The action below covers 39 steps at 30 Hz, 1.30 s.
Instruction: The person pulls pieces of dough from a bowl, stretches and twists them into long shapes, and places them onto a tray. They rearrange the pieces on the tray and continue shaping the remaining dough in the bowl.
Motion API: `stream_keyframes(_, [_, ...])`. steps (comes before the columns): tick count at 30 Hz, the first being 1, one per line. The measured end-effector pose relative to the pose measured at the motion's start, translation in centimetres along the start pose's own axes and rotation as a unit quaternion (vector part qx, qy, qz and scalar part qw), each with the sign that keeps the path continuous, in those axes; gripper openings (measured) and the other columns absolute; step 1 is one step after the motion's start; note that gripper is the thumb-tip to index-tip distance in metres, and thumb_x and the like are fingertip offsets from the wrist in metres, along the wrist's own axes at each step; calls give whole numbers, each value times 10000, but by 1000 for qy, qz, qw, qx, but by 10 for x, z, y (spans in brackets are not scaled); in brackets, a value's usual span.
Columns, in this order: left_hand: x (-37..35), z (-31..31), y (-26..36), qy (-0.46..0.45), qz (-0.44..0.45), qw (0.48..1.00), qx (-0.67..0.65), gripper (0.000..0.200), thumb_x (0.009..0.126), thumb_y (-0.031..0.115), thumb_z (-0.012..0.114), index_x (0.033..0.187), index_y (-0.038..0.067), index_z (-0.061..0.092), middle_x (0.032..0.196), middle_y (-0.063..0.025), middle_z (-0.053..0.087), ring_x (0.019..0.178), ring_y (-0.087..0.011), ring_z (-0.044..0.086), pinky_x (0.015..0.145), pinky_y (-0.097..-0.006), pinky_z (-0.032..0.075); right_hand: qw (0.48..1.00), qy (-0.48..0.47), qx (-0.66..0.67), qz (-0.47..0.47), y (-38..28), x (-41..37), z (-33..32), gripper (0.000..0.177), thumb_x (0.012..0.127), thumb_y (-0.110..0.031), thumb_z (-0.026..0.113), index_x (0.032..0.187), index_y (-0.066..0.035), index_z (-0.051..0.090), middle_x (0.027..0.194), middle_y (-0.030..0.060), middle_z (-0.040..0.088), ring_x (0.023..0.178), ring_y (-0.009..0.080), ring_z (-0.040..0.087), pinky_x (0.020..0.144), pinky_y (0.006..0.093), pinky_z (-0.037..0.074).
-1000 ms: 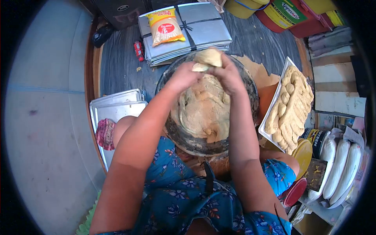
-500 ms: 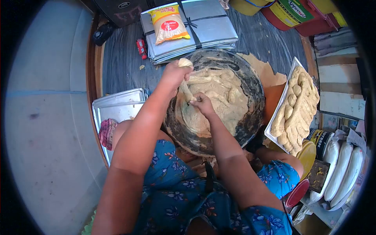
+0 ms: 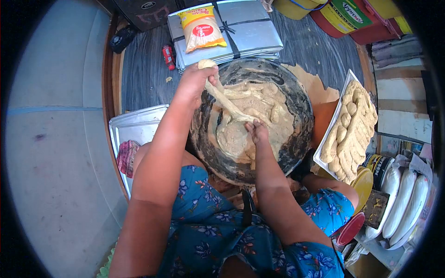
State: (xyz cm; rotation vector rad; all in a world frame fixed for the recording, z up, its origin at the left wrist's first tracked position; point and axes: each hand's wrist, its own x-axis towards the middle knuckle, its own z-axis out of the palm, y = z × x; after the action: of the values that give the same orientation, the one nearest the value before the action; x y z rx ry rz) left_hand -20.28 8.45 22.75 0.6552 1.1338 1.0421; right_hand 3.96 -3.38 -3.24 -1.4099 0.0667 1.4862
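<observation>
A strip of pale dough [image 3: 227, 103] stretches between my two hands above a round dark basin [image 3: 296, 99]. My left hand [image 3: 197, 83] is closed around the upper end, with a rounded lump of dough poking out past the fingers. Lower and to the right, my right hand [image 3: 257, 130] pinches the other end, where the dough thins and spreads. Beneath them the basin holds a spread mass of sticky dough [image 3: 273, 111]. To the right, a tray [image 3: 320, 160] bears a pile of dough pieces [image 3: 350, 132], some twisted or braided-looking.
Flat metal sheets [image 3: 252, 28] tied with black strap lie behind the basin, a bag of bread crumbs [image 3: 202, 28] on top. Metal trays [image 3: 134, 123] sit at left, near a red toy car [image 3: 168, 57]. Tubs [image 3: 343, 16] stand back right; white plastic-wrapped rolls [image 3: 408, 204] front right.
My hands have moved apart: the left up and leftward, the right to the right and slightly down. The dough strip between them has become longer and thinner toward the right hand.
</observation>
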Motion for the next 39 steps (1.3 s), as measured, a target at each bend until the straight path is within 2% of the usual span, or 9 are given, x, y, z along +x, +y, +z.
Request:
stream_keyframes(4, [-7,9,10,-4,38,999,22,67,802,75,606,838,34,568,633,-4,522,577,-108,481,578,-241,388,970,-137,-190,-63,-8,-16,34,281,830,-22,569,1099,-5,491,963,126,601,804,211,611,694,320,535])
stream_keyframes(9, [-12,14,19,-46,64,996,38,160,829,115,644,940,25,571,718,25,533,592,-62,485,635,-233,454,788,-334,-467,-223,32,3,75,658,698,-163,733,1249,18,421,1110,184,586,1001,274,582,864,361,462])
stream_keyframes(13, [-19,19,34,-42,92,995,2,154,845,132,637,943,35,569,696,28,516,603,-65,493,648,-244,467,750,-271,-581,-161,25,-35,109,687,688,-148,701,1292,-17,402,1146,213,570,1083,341,542,934,390,409])
stream_keyframes(22, [-22,16,52,-77,121,985,-97,157,874,143,616,953,34,534,679,21,506,601,-81,507,658,-277,510,878,-465,-113,-5,-56,-99,145,698,757,-65,586,1385,-66,282,1212,118,544,1067,238,566,953,378,427])
stream_keyframes(28, [-25,24,44,-100,91,984,-118,169,870,153,628,957,41,536,648,29,495,581,-77,497,605,-260,493,941,-329,-72,20,-66,-95,134,509,835,-149,669,1262,-103,396,1029,52,560,854,159,579,657,317,509])
stream_keyframes(31, [-27,20,40,-72,95,992,-50,154,845,150,642,914,38,561,653,16,519,578,-91,507,588,-277,489,947,-299,-117,-21,-82,-91,105,459,838,-164,669,1240,-110,454,1015,48,563,836,146,566,633,303,491])
stream_keyframes(33, [-28,15,36,-66,91,967,227,152,818,151,652,876,31,579,672,4,548,587,-100,523,595,-287,493,955,-271,-108,-48,-92,-86,71,439,843,-168,664,1239,-109,483,1032,53,571,839,160,565,636,312,491])
stream_keyframes(35, [-19,0,23,-93,95,884,448,323,752,236,688,900,-42,617,820,-153,649,764,-278,639,715,-379,503,947,-183,-235,-125,-93,-68,26,493,835,-205,671,1278,-118,474,1074,72,569,881,179,561,712,322,484])
stream_keyframes(39, [-32,4,2,-70,44,699,710,431,740,312,681,999,-31,646,1131,-245,562,1029,-334,580,860,-412,470,815,-93,-561,-113,-80,-62,-47,673,799,-281,686,1376,-115,382,1262,147,499,1102,256,513,928,359,419])
